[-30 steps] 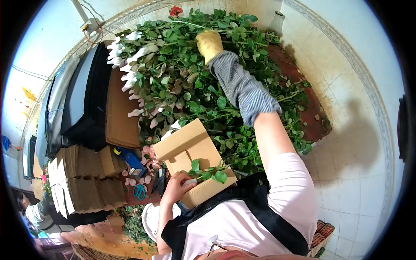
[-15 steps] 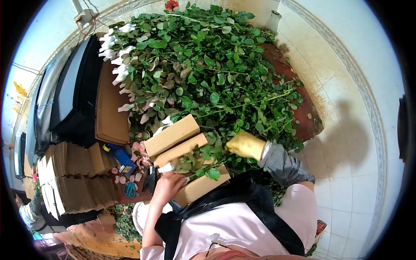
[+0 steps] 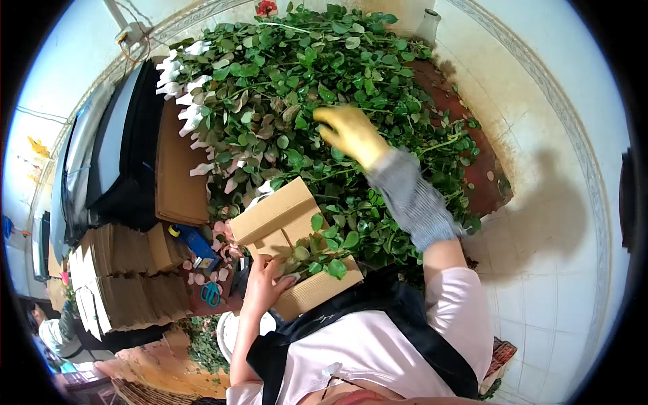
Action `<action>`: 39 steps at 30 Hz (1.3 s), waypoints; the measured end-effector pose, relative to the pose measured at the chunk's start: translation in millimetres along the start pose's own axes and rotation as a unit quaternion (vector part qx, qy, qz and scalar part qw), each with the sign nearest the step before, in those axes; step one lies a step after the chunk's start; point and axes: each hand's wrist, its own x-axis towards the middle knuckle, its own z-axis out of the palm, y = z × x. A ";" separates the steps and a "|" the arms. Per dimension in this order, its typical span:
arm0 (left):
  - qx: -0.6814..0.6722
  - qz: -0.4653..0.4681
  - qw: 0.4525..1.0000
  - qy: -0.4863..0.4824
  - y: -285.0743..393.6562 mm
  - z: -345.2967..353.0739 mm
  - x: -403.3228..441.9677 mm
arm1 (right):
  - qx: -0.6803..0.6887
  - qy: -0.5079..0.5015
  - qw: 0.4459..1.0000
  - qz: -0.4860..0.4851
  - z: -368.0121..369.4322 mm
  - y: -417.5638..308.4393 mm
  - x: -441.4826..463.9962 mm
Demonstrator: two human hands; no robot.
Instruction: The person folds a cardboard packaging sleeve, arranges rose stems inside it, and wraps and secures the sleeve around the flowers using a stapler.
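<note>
My left hand, bare, is at the left end of a creased corrugated cardboard wrap. Its thumb and fingers are around the head end of a leafy rose lying in the wrap; a bit of white shows by the thumb. The flower itself is hidden under the hand. My right hand wears a yellow glove and reaches over a big pile of green rose stems. Its thumb and fingers are apart, slightly blurred, with nothing visible between them. White sleeves cover flower heads along the pile's left side.
Stacks of folded cardboard stand at left, near a blue tool and teal-handled scissors. Pink petals lie on the table. Large brown sheets lean behind. A tiled wall borders the right. Another person is far left.
My gloved right hand has moved up and away from the cardboard to above the stem pile. The wrap's far flap looks opened wider. My left hand stays at the wrap's left end.
</note>
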 end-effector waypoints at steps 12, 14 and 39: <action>-0.168 -0.027 0.983 -0.066 -16.8 -0.9 -2.9 | -0.284 0.158 0.942 0.078 -25.6 29.5 31.3; -0.151 -0.038 0.987 -0.051 -15.5 2.8 2.7 | -0.250 0.272 0.929 0.014 -59.5 47.2 3.1; -0.053 0.036 0.996 0.060 -8.1 10.3 6.6 | 0.232 -0.310 0.900 0.200 -82.3 49.2 -123.2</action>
